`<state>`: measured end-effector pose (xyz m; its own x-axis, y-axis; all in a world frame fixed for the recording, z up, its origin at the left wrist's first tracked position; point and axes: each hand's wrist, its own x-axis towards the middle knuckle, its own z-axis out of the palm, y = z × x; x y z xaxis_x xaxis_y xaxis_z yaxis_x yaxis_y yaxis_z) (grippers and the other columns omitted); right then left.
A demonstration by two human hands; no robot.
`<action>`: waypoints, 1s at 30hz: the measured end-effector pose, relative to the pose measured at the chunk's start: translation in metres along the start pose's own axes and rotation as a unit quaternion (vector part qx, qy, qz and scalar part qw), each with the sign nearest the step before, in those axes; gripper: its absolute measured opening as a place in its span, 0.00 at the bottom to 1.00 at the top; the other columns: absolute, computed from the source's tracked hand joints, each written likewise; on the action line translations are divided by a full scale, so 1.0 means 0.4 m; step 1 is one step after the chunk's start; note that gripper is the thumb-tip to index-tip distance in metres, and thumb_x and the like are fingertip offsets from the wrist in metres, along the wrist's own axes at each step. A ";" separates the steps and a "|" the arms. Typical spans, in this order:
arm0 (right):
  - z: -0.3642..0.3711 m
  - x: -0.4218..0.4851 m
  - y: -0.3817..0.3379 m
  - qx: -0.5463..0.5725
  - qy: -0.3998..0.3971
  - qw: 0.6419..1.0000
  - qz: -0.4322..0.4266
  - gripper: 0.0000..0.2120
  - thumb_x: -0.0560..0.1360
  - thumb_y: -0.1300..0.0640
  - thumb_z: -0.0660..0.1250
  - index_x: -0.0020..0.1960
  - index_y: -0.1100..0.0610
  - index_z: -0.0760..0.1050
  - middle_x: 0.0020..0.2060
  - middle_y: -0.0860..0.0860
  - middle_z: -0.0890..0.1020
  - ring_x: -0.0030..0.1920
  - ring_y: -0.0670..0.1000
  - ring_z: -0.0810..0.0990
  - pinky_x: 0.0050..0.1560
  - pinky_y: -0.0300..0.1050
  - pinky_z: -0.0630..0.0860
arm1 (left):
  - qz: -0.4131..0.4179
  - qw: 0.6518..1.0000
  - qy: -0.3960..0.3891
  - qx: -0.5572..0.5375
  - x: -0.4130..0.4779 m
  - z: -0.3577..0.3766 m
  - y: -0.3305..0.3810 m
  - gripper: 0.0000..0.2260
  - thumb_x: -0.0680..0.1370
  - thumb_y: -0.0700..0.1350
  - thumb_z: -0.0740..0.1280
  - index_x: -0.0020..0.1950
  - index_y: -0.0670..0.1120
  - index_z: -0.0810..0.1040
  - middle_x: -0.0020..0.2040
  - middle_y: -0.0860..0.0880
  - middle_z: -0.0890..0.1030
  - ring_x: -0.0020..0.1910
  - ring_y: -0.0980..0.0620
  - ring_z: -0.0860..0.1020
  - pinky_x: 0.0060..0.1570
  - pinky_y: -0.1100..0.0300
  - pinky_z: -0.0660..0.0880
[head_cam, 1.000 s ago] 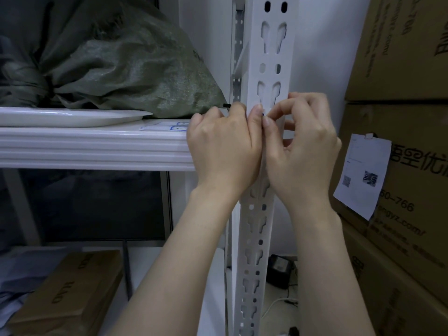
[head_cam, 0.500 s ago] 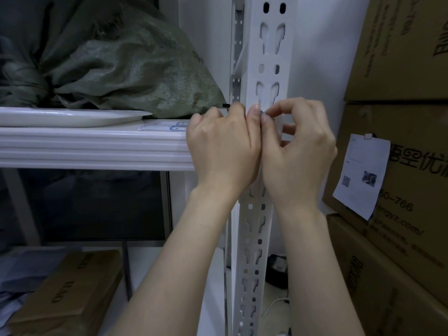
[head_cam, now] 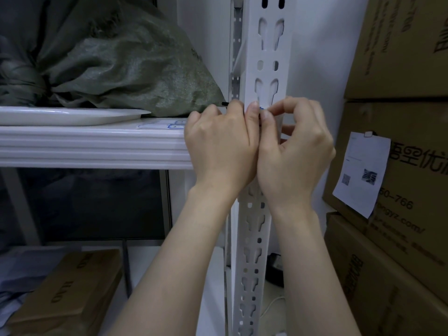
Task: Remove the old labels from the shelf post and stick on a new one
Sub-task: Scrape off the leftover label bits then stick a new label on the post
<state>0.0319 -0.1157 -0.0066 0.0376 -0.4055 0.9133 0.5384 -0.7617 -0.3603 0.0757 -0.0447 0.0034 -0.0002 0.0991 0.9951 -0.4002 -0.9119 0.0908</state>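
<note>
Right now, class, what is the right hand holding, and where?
The right hand pinches the blue-printed label on the shelf post, at its upper edge.

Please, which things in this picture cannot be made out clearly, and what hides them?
1. Label, head view: the left hand and right hand cover it; only a blue corner shows.
2. Black thing in the left hand, head view: that hand hides all but its tip.
3. Paper sheet on the cardboard box, head view: print too small to read.

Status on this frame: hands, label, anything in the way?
Right hand pinches blue-edged label at the shelf post. Left hand beside it, thumb on post, curled round a black-tipped pen. Label mostly hidden; cannot tell if off. Nothing blocking.
</note>
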 end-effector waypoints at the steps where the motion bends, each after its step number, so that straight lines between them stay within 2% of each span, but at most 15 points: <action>1: 0.000 0.001 0.001 0.007 0.003 1.000 0.004 0.05 0.77 0.53 0.66 0.45 0.54 0.78 0.45 0.47 0.80 0.38 0.45 0.78 0.36 0.49 0.77 | -0.001 1.000 -0.004 0.000 0.000 0.000 0.001 0.21 0.80 0.51 0.53 0.35 0.44 0.79 0.26 0.46 0.76 0.28 0.48 0.69 0.38 0.55 0.63; 7: 0.000 0.002 0.002 0.018 -0.003 1.000 0.003 0.05 0.77 0.53 0.67 0.46 0.54 0.78 0.45 0.46 0.80 0.38 0.45 0.78 0.36 0.50 0.78 | -0.007 1.000 -0.012 0.000 0.003 -0.003 0.001 0.22 0.80 0.52 0.53 0.36 0.44 0.79 0.26 0.45 0.76 0.29 0.45 0.73 0.39 0.53 0.65; 11: -0.016 0.019 0.015 0.007 -0.048 0.999 -0.022 0.05 0.77 0.52 0.67 0.45 0.53 0.78 0.46 0.46 0.78 0.38 0.42 0.76 0.38 0.48 0.79 | -0.007 1.000 -0.020 -0.007 0.003 -0.007 0.003 0.22 0.80 0.52 0.52 0.37 0.44 0.79 0.27 0.45 0.77 0.30 0.45 0.73 0.39 0.53 0.65; 16: -0.019 0.019 0.006 -0.029 -0.049 0.997 -0.044 0.06 0.78 0.54 0.64 0.46 0.56 0.75 0.43 0.43 0.75 0.36 0.49 0.79 0.37 0.53 0.77 | -0.017 0.999 -0.029 -0.006 0.005 -0.009 0.003 0.22 0.80 0.52 0.52 0.37 0.44 0.80 0.28 0.44 0.77 0.30 0.44 0.74 0.39 0.53 0.64; 20: -0.032 0.033 0.028 0.065 -0.034 0.997 0.025 0.02 0.80 0.60 0.61 0.48 0.56 0.70 0.36 0.41 0.73 0.38 0.47 0.79 0.38 0.54 0.79 | -0.011 0.999 -0.044 -0.022 0.004 -0.012 0.004 0.22 0.80 0.51 0.51 0.39 0.44 0.81 0.28 0.44 0.77 0.31 0.44 0.73 0.39 0.53 0.62; 23: -0.038 0.038 0.033 0.073 -0.041 0.996 0.027 0.02 0.79 0.59 0.63 0.48 0.56 0.70 0.37 0.40 0.74 0.38 0.38 0.78 0.38 0.49 0.78 | -0.010 0.999 -0.043 -0.022 0.003 -0.015 0.004 0.22 0.80 0.51 0.51 0.39 0.44 0.80 0.28 0.45 0.76 0.30 0.46 0.72 0.39 0.55 0.60; 25: -0.035 0.032 0.023 0.057 -0.045 0.997 0.013 0.03 0.78 0.57 0.65 0.49 0.57 0.73 0.38 0.38 0.73 0.39 0.33 0.76 0.38 0.44 0.78 | -0.013 0.999 -0.036 -0.022 0.005 -0.017 0.003 0.22 0.80 0.51 0.52 0.38 0.43 0.80 0.27 0.44 0.76 0.30 0.45 0.72 0.38 0.54 0.62; 30: -0.030 0.024 0.016 0.042 -0.056 0.998 -0.010 0.06 0.76 0.54 0.69 0.51 0.55 0.77 0.46 0.42 0.77 0.44 0.43 0.81 0.39 0.45 0.82 | -0.014 0.999 -0.051 -0.012 0.006 -0.018 0.005 0.22 0.80 0.51 0.51 0.38 0.43 0.79 0.29 0.44 0.77 0.31 0.44 0.74 0.40 0.53 0.64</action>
<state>0.0258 -0.1305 -0.0023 0.1167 -0.3285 0.9373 0.6080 -0.7226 -0.3289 0.0683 -0.0435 0.0058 0.1047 0.0830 0.9910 -0.4198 -0.8997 0.1197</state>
